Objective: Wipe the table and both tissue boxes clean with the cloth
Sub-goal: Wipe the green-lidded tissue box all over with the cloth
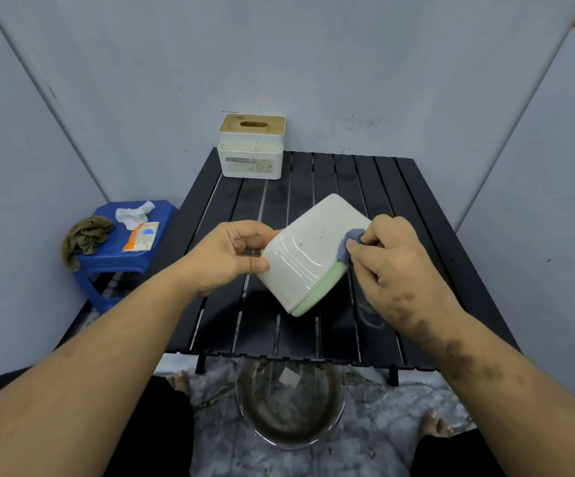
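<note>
A white tissue box with a pale green base point(308, 249) is tilted above the black slatted table point(427, 270), with brown specks on its upturned side. My left hand point(231, 254) grips its left end. My right hand point(399, 266) pinches a small blue-grey cloth point(348, 244) against the box's right edge. A second white tissue box with a wooden lid point(251, 148) stands upright at the table's far left corner, its front spotted with dirt.
A blue plastic stool point(114, 259) stands left of the table with an olive rag point(86, 237), crumpled white tissue point(133, 213) and an orange packet point(141, 235) on it. A glass bowl of murky water point(289, 404) sits on the floor rug by my feet.
</note>
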The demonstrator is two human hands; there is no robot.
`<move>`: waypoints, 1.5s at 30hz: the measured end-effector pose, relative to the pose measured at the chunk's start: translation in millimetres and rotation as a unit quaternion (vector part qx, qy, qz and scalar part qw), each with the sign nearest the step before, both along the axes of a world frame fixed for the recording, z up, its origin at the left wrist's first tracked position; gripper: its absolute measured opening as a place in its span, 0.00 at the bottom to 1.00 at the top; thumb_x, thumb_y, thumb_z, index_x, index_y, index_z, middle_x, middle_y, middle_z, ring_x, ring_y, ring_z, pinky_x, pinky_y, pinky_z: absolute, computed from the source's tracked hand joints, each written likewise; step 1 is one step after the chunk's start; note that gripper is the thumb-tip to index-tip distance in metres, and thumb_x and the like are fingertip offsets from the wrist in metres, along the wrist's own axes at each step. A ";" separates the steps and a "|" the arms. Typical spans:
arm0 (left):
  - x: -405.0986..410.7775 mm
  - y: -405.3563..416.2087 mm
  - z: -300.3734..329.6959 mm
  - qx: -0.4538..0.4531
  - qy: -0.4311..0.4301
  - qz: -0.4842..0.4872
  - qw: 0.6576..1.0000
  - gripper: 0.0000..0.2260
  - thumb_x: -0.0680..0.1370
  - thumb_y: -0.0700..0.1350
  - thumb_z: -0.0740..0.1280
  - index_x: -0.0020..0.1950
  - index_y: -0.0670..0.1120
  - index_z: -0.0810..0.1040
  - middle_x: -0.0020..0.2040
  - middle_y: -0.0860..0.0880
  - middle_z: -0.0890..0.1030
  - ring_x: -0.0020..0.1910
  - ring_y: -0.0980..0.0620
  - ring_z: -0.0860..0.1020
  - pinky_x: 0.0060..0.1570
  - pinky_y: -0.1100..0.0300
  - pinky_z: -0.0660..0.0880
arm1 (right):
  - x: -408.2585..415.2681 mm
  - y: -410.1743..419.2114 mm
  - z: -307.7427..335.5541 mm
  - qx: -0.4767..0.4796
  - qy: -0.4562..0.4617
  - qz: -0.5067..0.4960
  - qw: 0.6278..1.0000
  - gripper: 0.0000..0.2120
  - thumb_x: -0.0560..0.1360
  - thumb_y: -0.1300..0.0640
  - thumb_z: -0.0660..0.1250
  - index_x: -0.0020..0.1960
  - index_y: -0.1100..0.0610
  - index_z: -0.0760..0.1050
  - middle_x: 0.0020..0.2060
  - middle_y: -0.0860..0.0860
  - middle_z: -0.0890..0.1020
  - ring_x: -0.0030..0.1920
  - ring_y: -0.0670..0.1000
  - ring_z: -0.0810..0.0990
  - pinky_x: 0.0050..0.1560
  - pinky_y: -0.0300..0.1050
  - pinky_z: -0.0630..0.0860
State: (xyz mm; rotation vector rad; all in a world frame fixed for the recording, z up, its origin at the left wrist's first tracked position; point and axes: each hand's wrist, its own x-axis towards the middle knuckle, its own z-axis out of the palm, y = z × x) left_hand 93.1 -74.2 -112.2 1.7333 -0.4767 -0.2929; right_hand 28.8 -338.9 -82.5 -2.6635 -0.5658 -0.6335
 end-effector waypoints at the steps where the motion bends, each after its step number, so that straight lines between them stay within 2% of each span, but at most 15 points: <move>1: 0.1 0.1 0.0 0.001 0.000 -0.001 1.000 0.18 0.75 0.24 0.67 0.56 0.45 0.81 0.53 0.54 0.87 0.57 0.54 0.84 0.52 0.61 0.80 | 0.2 -0.5 -3.1 -0.005 0.008 0.004 1.000 0.07 0.76 0.64 0.64 0.44 0.61 0.80 0.42 0.58 0.74 0.42 0.56 0.72 0.42 0.50 0.72; 5: 1.4 0.5 -0.6 0.005 -0.001 -0.005 1.000 0.18 0.76 0.25 0.67 0.57 0.46 0.81 0.54 0.52 0.87 0.58 0.52 0.83 0.53 0.59 0.81 | 9.8 -11.9 -5.5 0.067 0.003 0.023 0.997 0.05 0.75 0.64 0.68 0.46 0.61 0.83 0.42 0.56 0.77 0.43 0.55 0.76 0.44 0.45 0.73; 9: 2.6 -3.2 -2.8 -0.002 -0.003 -0.009 1.000 0.17 0.75 0.26 0.69 0.59 0.43 0.81 0.55 0.50 0.86 0.58 0.50 0.83 0.53 0.58 0.81 | 25.2 -21.7 -11.5 0.199 0.012 -0.061 0.978 0.08 0.73 0.63 0.72 0.51 0.59 0.84 0.43 0.51 0.78 0.44 0.50 0.78 0.46 0.26 0.71; 12: 3.3 -6.0 -5.5 -0.009 -0.003 -0.007 1.000 0.17 0.75 0.27 0.69 0.58 0.44 0.82 0.55 0.49 0.86 0.57 0.50 0.83 0.53 0.57 0.80 | 15.3 -5.8 -9.3 0.269 0.047 -0.049 0.961 0.06 0.74 0.63 0.71 0.51 0.60 0.83 0.45 0.50 0.77 0.41 0.47 0.78 0.42 0.27 0.74; 16: 3.9 -5.7 -6.3 -0.016 0.001 -0.016 1.000 0.15 0.73 0.31 0.72 0.56 0.45 0.83 0.55 0.49 0.86 0.58 0.50 0.83 0.53 0.57 0.80 | 2.3 9.4 -3.2 0.188 0.023 0.092 0.978 0.06 0.73 0.62 0.73 0.50 0.58 0.84 0.44 0.50 0.78 0.45 0.44 0.77 0.50 0.32 0.73; 20: 4.3 -8.4 -3.7 -0.005 -0.006 -0.028 1.000 0.17 0.75 0.26 0.69 0.56 0.44 0.82 0.55 0.52 0.86 0.59 0.50 0.83 0.54 0.57 0.80 | 32.5 -19.9 7.0 0.191 0.062 -0.067 0.977 0.07 0.74 0.58 0.71 0.51 0.51 0.84 0.43 0.50 0.77 0.45 0.48 0.77 0.49 0.36 0.73; 22: 4.6 -10.5 -2.4 -0.004 -0.011 -0.031 0.999 0.17 0.74 0.26 0.69 0.56 0.44 0.82 0.54 0.53 0.87 0.58 0.52 0.83 0.53 0.59 0.80 | 33.1 -14.8 8.5 0.181 0.071 -0.089 0.977 0.07 0.74 0.58 0.71 0.51 0.52 0.85 0.43 0.52 0.77 0.45 0.51 0.78 0.48 0.36 0.72; 25: 4.4 -12.3 -4.1 -0.015 -0.014 -0.033 0.999 0.14 0.72 0.31 0.71 0.56 0.42 0.81 0.52 0.53 0.86 0.55 0.54 0.83 0.52 0.60 0.79 | 11.1 22.5 9.0 0.172 0.073 0.055 0.981 0.05 0.73 0.60 0.72 0.48 0.55 0.85 0.42 0.52 0.77 0.43 0.46 0.75 0.46 0.29 0.69; 27: 4.2 -12.6 -4.4 -0.022 -0.011 -0.037 0.999 0.14 0.71 0.33 0.71 0.55 0.43 0.82 0.51 0.50 0.86 0.53 0.52 0.83 0.52 0.60 0.79 | 4.2 33.1 12.4 0.141 0.090 0.126 0.978 0.06 0.73 0.58 0.71 0.48 0.56 0.85 0.42 0.51 0.76 0.42 0.46 0.74 0.46 0.30 0.69; 29: 3.9 -12.2 -4.2 -0.027 -0.009 -0.042 0.999 0.13 0.72 0.33 0.71 0.53 0.46 0.83 0.52 0.49 0.86 0.53 0.51 0.83 0.52 0.59 0.79 | 18.8 22.0 17.1 0.159 0.076 0.094 0.980 0.06 0.73 0.57 0.73 0.49 0.52 0.85 0.42 0.51 0.78 0.43 0.47 0.76 0.49 0.36 0.72; 31: 3.4 -13.2 -4.0 -0.021 -0.017 -0.042 0.999 0.13 0.72 0.34 0.71 0.53 0.47 0.84 0.56 0.48 0.86 0.57 0.48 0.83 0.55 0.56 0.81 | 34.8 3.9 20.9 0.192 0.057 -0.008 0.980 0.06 0.73 0.56 0.73 0.49 0.49 0.85 0.42 0.51 0.79 0.41 0.47 0.77 0.50 0.43 0.75; 34: 3.0 -16.6 -3.5 -0.016 -0.025 -0.038 0.999 0.14 0.71 0.33 0.71 0.55 0.44 0.82 0.56 0.50 0.86 0.59 0.50 0.82 0.57 0.57 0.80 | 35.5 7.9 16.8 0.208 0.052 -0.072 0.974 0.07 0.74 0.57 0.71 0.48 0.48 0.85 0.42 0.51 0.78 0.40 0.46 0.75 0.50 0.44 0.76; 39: 4.1 -11.3 -4.8 -0.018 -0.016 -0.048 0.999 0.14 0.75 0.28 0.70 0.56 0.43 0.81 0.50 0.52 0.85 0.52 0.55 0.82 0.51 0.62 0.78 | 9.6 49.7 11.1 0.150 0.030 0.111 0.982 0.05 0.73 0.60 0.71 0.47 0.57 0.85 0.41 0.54 0.77 0.42 0.52 0.77 0.46 0.40 0.72; 42: 2.4 -12.7 -4.9 -0.032 -0.004 -0.045 0.998 0.14 0.72 0.33 0.70 0.53 0.47 0.84 0.52 0.54 0.85 0.54 0.50 0.80 0.54 0.58 0.80 | 34.7 25.1 14.6 0.187 0.015 0.023 0.982 0.06 0.73 0.58 0.72 0.49 0.52 0.85 0.41 0.52 0.78 0.43 0.49 0.77 0.49 0.40 0.74; 45: 1.7 -16.0 -5.0 -0.019 -0.007 -0.038 0.999 0.14 0.72 0.33 0.70 0.55 0.45 0.83 0.57 0.55 0.85 0.59 0.48 0.80 0.59 0.54 0.79 | 44.0 10.2 12.4 0.215 0.022 -0.095 0.972 0.07 0.74 0.56 0.70 0.49 0.48 0.84 0.43 0.50 0.78 0.44 0.48 0.78 0.50 0.37 0.73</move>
